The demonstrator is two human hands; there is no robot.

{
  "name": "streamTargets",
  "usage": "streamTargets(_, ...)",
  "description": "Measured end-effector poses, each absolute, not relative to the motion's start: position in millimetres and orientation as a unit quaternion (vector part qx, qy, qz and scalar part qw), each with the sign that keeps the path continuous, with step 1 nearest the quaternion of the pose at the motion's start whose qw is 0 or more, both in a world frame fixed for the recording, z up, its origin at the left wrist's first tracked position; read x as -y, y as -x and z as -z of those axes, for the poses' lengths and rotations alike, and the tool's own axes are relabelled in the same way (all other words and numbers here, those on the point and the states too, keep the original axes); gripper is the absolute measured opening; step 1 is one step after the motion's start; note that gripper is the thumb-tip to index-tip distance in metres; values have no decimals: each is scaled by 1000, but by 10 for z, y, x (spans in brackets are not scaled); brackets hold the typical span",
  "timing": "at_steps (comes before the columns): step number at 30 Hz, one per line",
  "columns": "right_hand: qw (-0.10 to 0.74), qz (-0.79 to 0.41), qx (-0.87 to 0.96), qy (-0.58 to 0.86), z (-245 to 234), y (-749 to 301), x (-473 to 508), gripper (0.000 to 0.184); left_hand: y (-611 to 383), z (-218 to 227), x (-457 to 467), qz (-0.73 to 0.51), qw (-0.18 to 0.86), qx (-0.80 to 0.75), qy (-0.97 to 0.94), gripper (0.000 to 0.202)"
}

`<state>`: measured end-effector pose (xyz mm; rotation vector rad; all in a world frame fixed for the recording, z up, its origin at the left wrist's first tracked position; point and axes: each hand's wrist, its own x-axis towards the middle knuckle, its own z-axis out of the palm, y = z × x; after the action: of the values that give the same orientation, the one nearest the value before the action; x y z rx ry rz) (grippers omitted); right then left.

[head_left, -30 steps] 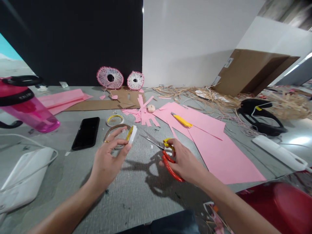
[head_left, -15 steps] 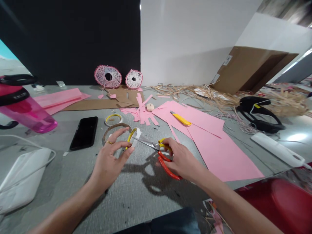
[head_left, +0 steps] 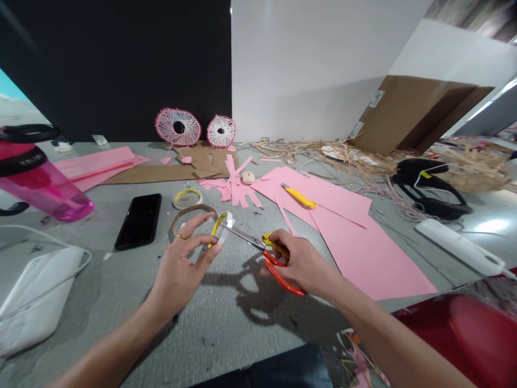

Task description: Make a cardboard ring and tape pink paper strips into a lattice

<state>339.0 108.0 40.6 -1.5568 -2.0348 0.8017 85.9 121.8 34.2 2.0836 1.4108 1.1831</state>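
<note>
the right hand (head_left: 302, 264) clamps orange-handled scissors (head_left: 244, 237), long axis aimed at 10 o'clock, tips touching a white-and-yellow strip (head_left: 226, 221) pinched in the left hand (head_left: 181, 267).

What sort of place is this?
Probably a craft studio or workshop: pink paper sheets, red-handled scissors and raffia-like dried fibres spread across the worktable.

The scissors (head_left: 246, 238) have moved left, their blades now touching the yellow-and-white tape ring (head_left: 221, 226) in the left hand (head_left: 181, 267)
</note>
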Motion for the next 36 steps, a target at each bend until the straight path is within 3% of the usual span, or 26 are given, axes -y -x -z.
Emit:
streamTargets(16, 215, -340, 730, 553, -413, -3445, -1089, 39, -839, -308, -1228, -417, 184, -487, -745, 17)
streamTargets(29, 215, -301, 725, 581, -343, -3465, -1120, 39, -825, -292, -1248, -410, 152, -497, -750, 19)
streamTargets(36, 226, -262, 735, 584, -343, -3587, -1115, 39, -784, -119, -1301, -282, 100, -495, -816, 22)
